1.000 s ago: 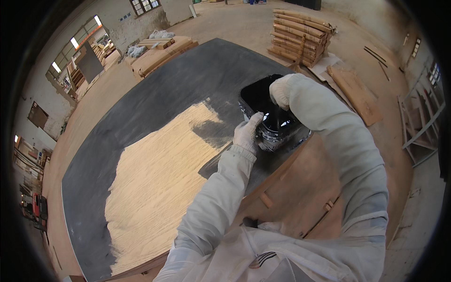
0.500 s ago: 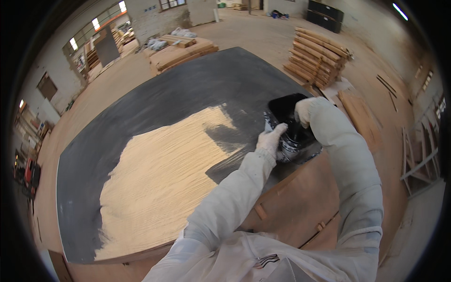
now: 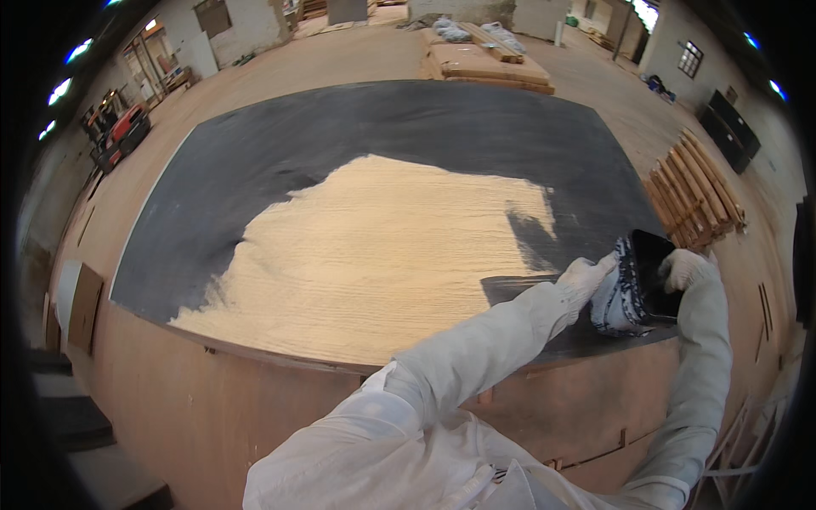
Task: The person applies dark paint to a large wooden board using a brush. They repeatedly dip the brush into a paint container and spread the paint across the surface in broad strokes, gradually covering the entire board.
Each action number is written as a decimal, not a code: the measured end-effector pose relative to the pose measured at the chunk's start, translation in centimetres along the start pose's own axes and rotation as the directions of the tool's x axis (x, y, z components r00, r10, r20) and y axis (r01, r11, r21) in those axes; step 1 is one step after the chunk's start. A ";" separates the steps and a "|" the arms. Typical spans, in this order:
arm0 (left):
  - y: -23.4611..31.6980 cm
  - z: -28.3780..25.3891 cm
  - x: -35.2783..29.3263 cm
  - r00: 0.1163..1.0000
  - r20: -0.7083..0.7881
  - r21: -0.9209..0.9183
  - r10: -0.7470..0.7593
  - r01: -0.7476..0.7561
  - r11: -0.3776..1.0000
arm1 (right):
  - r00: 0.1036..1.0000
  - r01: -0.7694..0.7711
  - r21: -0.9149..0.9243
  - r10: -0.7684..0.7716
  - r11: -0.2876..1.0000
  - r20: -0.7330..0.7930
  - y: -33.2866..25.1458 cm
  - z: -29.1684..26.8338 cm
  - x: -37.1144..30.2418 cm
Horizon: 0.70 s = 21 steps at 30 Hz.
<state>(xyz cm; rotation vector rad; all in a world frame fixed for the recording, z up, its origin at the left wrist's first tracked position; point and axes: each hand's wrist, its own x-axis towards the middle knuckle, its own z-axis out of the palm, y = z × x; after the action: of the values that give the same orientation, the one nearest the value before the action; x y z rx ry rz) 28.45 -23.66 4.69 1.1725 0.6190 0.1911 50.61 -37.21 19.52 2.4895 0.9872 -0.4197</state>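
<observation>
One bucket (image 3: 619,297) is at the right end of the panel (image 3: 510,127), the left hand (image 3: 586,279) gripping its rim, the right hand (image 3: 688,270) curled at its mouth, any hold there impossible to tell, so an uneven tug could tip it.

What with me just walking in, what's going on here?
A gloved person handles a black-smeared tub at the right end of a board. The left hand holds its side; the right hand is at its opening, and whether it holds anything is unclear. The board is dark except for a pale patch.
</observation>
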 end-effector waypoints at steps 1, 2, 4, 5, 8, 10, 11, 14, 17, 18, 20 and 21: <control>0.2 -1.7 -1.5 0.999 -0.033 0.043 0.010 -0.008 0.999 | 1.000 -0.013 -0.011 0.013 1.000 -0.026 0.6 0.9 0.0; 0.2 -3.8 -2.9 0.998 -0.057 0.087 -0.003 0.008 0.996 | 0.998 -0.033 -0.002 0.033 0.999 -0.054 1.2 1.5 -0.3; -0.8 -7.6 -4.9 0.992 -0.122 0.072 0.016 -0.008 0.997 | 0.992 -0.079 -0.016 0.077 0.997 -0.104 2.2 1.4 -1.9; -2.8 -10.9 -4.6 0.980 -0.184 0.102 0.073 -0.055 0.993 | 0.989 -0.076 -0.046 0.069 0.996 -0.132 2.1 1.2 -2.0; -6.5 -20.4 -9.5 0.895 -0.378 0.218 0.238 -0.164 0.962 | 0.956 -0.137 -0.038 0.122 0.990 -0.265 1.8 0.9 -3.3; -10.0 -27.8 -13.9 0.792 -0.470 0.376 0.389 -0.219 0.900 | 0.888 -0.189 0.027 0.183 0.982 -0.422 2.3 0.3 -5.0; -11.6 -31.4 -16.6 0.736 -0.515 0.405 0.439 -0.242 0.882 | 0.827 -0.212 0.080 0.222 0.974 -0.517 3.3 0.2 -6.0; -17.0 -41.7 -25.5 0.467 -0.598 0.684 0.652 -0.128 0.719 | 0.678 -0.163 0.169 0.235 0.972 -0.696 3.1 -1.4 -9.4; -20.3 -47.7 -32.1 0.366 -0.481 0.873 0.796 0.114 0.475 | 0.633 0.105 0.346 0.206 0.932 -0.747 0.2 -1.7 -11.2; -20.8 -48.8 -33.8 0.341 -0.443 0.896 0.829 0.179 0.405 | 0.628 0.240 0.416 0.187 0.877 -0.755 -1.6 -1.6 -10.4; -21.2 -49.6 -35.7 0.319 -0.366 0.925 0.874 0.227 0.305 | 0.649 0.243 0.377 0.139 0.894 -0.748 -11.0 -0.1 -7.7; -21.2 -49.8 -36.2 0.306 -0.326 0.935 0.895 0.248 0.255 | 0.678 0.223 0.404 0.156 0.887 -0.718 -17.6 0.5 -6.9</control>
<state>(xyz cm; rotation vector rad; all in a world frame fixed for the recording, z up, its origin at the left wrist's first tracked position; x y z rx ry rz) -32.02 -8.43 -13.85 2.4678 1.5160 1.2381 33.35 -29.94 17.15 3.1722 1.3478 0.4852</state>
